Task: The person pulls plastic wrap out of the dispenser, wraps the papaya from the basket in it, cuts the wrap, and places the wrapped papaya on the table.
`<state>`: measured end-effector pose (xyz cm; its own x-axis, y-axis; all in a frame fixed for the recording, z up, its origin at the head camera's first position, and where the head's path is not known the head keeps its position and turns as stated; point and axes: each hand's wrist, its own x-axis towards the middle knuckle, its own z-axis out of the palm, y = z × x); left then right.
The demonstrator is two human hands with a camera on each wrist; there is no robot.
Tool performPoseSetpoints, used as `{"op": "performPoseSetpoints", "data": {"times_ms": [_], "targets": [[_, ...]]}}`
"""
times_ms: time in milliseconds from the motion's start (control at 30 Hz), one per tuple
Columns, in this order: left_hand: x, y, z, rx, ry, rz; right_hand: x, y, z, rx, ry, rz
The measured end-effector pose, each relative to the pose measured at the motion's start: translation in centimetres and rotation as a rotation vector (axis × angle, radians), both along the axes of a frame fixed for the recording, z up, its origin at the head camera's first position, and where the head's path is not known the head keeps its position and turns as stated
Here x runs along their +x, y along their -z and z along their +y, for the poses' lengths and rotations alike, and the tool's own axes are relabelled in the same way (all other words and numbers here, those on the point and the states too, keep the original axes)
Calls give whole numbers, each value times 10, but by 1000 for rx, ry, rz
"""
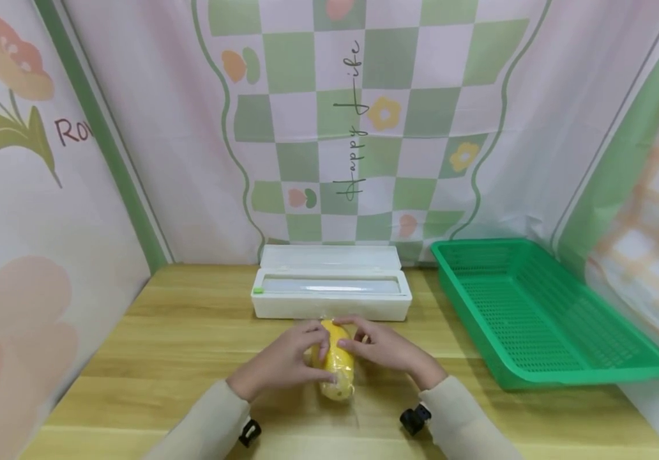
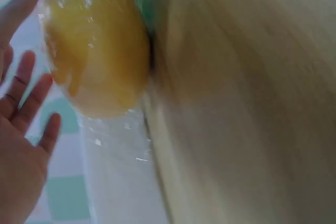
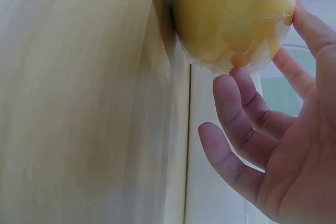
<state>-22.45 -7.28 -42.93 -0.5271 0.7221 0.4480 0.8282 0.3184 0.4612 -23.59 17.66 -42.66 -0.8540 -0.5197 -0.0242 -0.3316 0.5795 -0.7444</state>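
Note:
A yellow oblong item (image 1: 338, 364) wrapped in clear plastic film lies on the wooden table; its exact kind cannot be told under the wrap. My left hand (image 1: 286, 358) is on its left side, with the thumb near the closer end and fingers over the top. In the left wrist view, the fingers (image 2: 34, 100) of that hand are spread loosely beside the wrapped item (image 2: 100, 45). From the right, my right hand (image 1: 384, 345) touches the film with its fingertips. Relaxed, slightly bent fingers (image 3: 247, 124) show beneath the item (image 3: 236, 19) in the right wrist view.
Just behind the item stands a white cling film dispenser (image 1: 329, 308), its lid (image 1: 329, 257) raised and a small green piece (image 1: 258, 291) at its left. A green perforated basket (image 1: 473, 319) sits on the right. Patterned curtains (image 1: 180, 160) enclose the table (image 1: 174, 345).

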Motion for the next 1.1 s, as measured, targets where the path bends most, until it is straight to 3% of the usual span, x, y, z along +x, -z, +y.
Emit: {"op": "performPoseSetpoints", "data": {"times_ms": [100, 233, 500, 767, 1100], "targets": [[-3, 3, -1, -10, -55, -127, 2, -1, 0, -19, -9, -14], [-5, 5, -1, -11, -61, -200, 5, -4, 2, -16, -28, -4], [-4, 3, -1, -49, -61, -238, 25, -8, 10, -19, -45, 25], [-3, -2, -2, -39, -79, -248, 46, -11, 15, -20, -295, 241], [-3, 0, -2, -15, -104, -246, 49, -13, 13, -59, -350, 291]]}}
